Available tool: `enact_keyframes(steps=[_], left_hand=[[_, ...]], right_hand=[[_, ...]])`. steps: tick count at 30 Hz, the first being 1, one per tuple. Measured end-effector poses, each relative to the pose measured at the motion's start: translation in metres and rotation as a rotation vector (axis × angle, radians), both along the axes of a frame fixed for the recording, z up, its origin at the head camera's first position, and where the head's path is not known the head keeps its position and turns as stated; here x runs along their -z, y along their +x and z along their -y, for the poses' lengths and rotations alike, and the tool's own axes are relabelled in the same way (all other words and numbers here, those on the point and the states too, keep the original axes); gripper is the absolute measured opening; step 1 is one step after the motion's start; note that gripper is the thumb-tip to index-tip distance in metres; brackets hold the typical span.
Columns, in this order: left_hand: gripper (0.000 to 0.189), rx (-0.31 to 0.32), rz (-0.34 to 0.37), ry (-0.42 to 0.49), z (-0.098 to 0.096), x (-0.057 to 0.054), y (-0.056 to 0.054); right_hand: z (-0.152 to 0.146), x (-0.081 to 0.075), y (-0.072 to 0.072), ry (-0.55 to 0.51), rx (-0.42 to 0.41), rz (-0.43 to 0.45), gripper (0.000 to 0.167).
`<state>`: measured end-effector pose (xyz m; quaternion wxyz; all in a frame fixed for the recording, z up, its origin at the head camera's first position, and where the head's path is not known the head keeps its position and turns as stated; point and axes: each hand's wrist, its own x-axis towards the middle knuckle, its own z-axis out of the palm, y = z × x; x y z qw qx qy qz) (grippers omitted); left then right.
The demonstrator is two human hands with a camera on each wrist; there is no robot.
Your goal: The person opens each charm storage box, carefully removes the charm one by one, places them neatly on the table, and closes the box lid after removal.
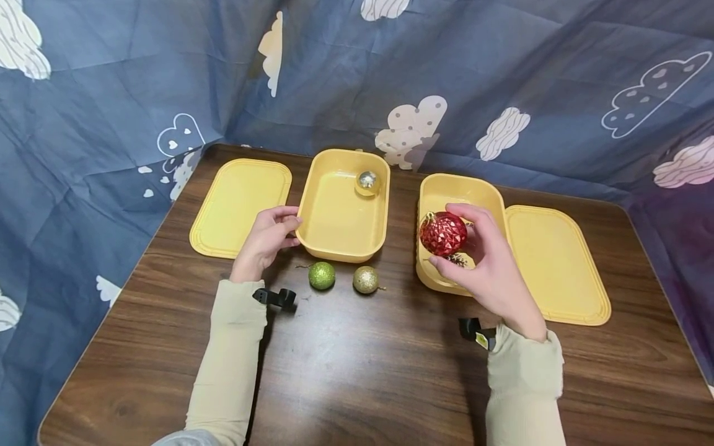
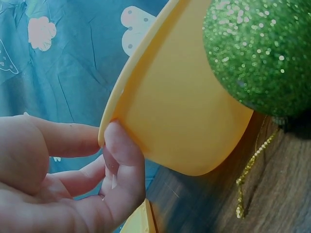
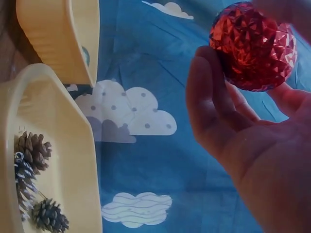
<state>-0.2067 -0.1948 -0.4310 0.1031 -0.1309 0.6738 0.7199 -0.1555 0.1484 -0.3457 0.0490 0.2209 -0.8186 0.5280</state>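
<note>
My right hand (image 1: 491,263) holds a red faceted Christmas ball (image 1: 443,233) between thumb and fingers, above the right yellow container (image 1: 485,189). Inside that container lie several pine cones (image 3: 35,153), partly hidden by the hand in the head view. At the left yellow container (image 1: 341,248), my left hand (image 1: 266,238) pinches the left rim between thumb and fingers. A shiny silver-and-gold ball (image 1: 367,182) sits in its far right corner. On the table just in front of it lie a green glitter ball (image 1: 321,275) with a gold string and a gold glitter ball (image 1: 365,280).
A yellow lid (image 1: 240,204) lies flat left of the left container. Another yellow lid (image 1: 558,266) lies against the right container's right side. Behind the dark wooden table (image 1: 357,384) hangs a blue cloth (image 1: 334,80) with white clouds.
</note>
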Motion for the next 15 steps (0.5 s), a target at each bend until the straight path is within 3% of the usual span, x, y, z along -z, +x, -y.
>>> enact_keyframes(steps=[10, 15], left_hand=[[0.040, -0.001, 0.007, -0.003, 0.000, 0.000, 0.000], [0.040, 0.004, 0.009, 0.000, 0.001, 0.001, 0.000]], right_hand=[[-0.002, 0.002, 0.016, 0.201, 0.134, -0.171, 0.071], [0.001, 0.009, 0.024, 0.262, 0.185, -0.188, 0.068]])
